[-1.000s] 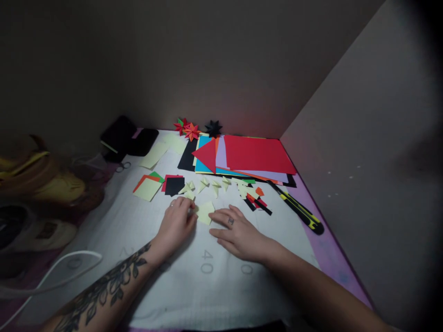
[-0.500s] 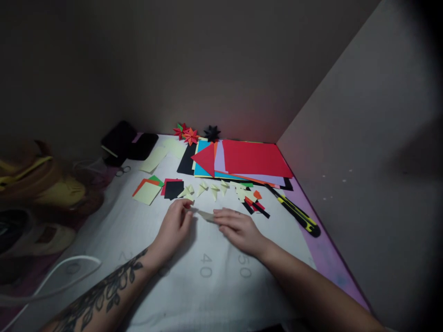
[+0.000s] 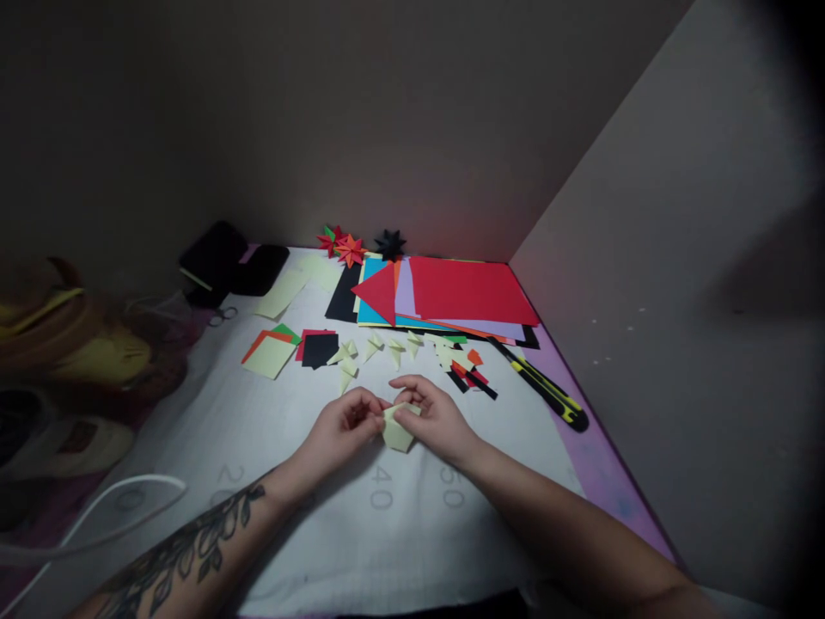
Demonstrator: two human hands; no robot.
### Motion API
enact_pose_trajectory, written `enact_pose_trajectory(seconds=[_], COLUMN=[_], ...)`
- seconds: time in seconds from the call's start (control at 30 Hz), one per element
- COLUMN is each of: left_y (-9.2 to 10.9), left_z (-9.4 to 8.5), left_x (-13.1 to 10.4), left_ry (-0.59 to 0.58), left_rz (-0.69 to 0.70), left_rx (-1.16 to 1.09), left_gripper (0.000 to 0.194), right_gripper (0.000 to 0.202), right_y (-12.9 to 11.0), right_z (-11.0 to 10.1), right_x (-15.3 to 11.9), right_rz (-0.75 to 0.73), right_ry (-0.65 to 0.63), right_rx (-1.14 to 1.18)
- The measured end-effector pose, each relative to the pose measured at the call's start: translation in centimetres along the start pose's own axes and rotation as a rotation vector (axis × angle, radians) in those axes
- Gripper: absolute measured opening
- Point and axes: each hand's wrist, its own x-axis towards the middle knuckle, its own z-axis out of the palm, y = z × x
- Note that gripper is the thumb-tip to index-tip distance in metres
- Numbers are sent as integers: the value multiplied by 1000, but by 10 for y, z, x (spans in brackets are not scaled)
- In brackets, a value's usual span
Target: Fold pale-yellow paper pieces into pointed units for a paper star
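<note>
A small pale yellow piece of paper (image 3: 398,436), partly folded, is pinched between both hands above the white mat. My left hand (image 3: 350,426) grips its left edge with thumb and fingers. My right hand (image 3: 438,421) holds it from the right, its thumb lying across the front and the fingers behind. Just beyond the hands stand several folded pale yellow paper pieces (image 3: 395,351). To their left lie black paper squares (image 3: 320,350) over red ones, and a pale yellow square (image 3: 269,356) on orange and green squares.
Coloured paper sheets (image 3: 473,292) lie stacked at the back, with paper stars (image 3: 350,250) behind. A yellow-black utility knife (image 3: 547,391) lies at right beside paper scraps (image 3: 473,374). Scissors (image 3: 223,315) and a black case (image 3: 258,272) are at left. A white cable (image 3: 122,483) curves nearby.
Both hands have come together on the pale yellow paper, which now faces me more fully and sits nearer. My left hand, earlier apart from it, now grips it.
</note>
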Motion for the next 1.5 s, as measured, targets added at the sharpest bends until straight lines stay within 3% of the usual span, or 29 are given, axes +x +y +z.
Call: enact_pose_trajectory(seconds=[0.1, 0.17, 0.33, 0.43, 0.6, 0.73, 0.83, 0.9, 1.03, 1.2, 1.5], left_y=[0, -1, -1, 2, 4, 3, 4, 6, 4, 1, 6], left_z=[-4, -6, -6, -3, -1, -9, -17, -19, -16, -14, -12], left_x=[1, 1, 1, 0, -3, -6, -9, -12, -16, -16, -15], left_ry=[18, 87, 235, 257, 204, 123, 37, 9, -100, -204, -209], left_rz=[-10, -71, -272, -337, -380, -278, -1, 163, 329, 356, 349], left_rx=[127, 130, -295, -481, -487, -171, 372, 701, 1104, 1207, 1241], left_gripper=[12, 18, 42, 53, 59, 45, 32, 34, 39, 45, 46], right_gripper=[32, 29, 34, 26, 18, 24, 25, 25, 26, 25, 23], right_y=[-1, -3, -10, -8, -5, -1, 2, 4, 5, 5, 7], right_z=[0, -3, -11, -11, -10, -18, -27, -31, -37, -42, -42], right_x=[-1, -2, -4, -2, 4, 11, 17, 20, 23, 25, 32], right_rz=[-108, -263, -738, -790, -776, -665, -622, -627, -631, -620, -638], right_ry=[40, 78, 116, 126, 46, -72, -137, -192, -258, -312, -310], right_rx=[-170, -348, -855, -1063, -1145, -1063, -966, -949, -899, -883, -814])
